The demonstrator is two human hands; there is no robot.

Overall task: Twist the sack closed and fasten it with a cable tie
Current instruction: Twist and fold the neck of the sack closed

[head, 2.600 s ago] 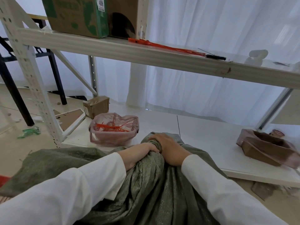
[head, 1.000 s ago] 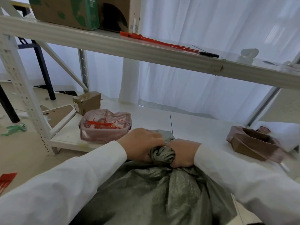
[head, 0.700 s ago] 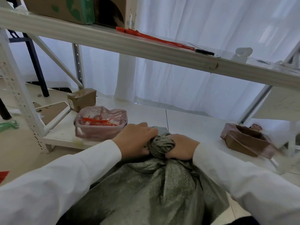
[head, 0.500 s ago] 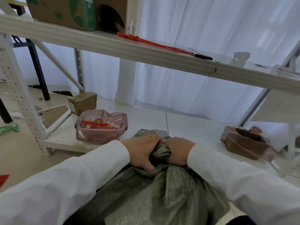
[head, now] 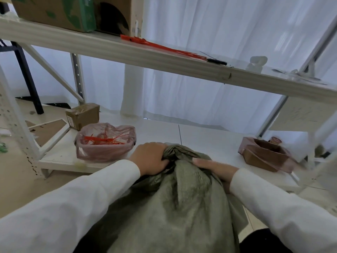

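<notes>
Sack [head: 182, 203], olive green and woven, fills the lower middle of the view from 6 o'clock up to the centre, leaning against the front edge of the lower shelf board [head: 209, 141]. Its mouth is gathered into a twisted knot of cloth [head: 176, 152] at its top, just below the centre of the view.

At 12 o'clock, above it, the upper shelf board [head: 164, 59] runs from 10 o'clock down towards 3 o'clock. On this board stands a cardboard box [head: 54, 13] with green print at 11 o'clock, and a bundle of long red cable ties [head: 164, 48] lies along it at 12 o'clock, just beside a dark tool [head: 217, 61].

On the lower board, at 9 o'clock from the sack's top, sits a pink plastic bag [head: 105, 143] with more red ties [head: 102, 140] inside. A small brown carton [head: 83, 115] lies behind it at 10 o'clock. At 3 o'clock sits an open brown box [head: 264, 154].

The left hand [head: 149, 159], in a white sleeve, has its fingers curled round the twisted neck from the 9 o'clock side and grips it. The right hand [head: 215, 168] lies on the sack's shoulder at 3 o'clock of the knot, fingers stretched flat and pressing the cloth, gripping nothing.
</notes>
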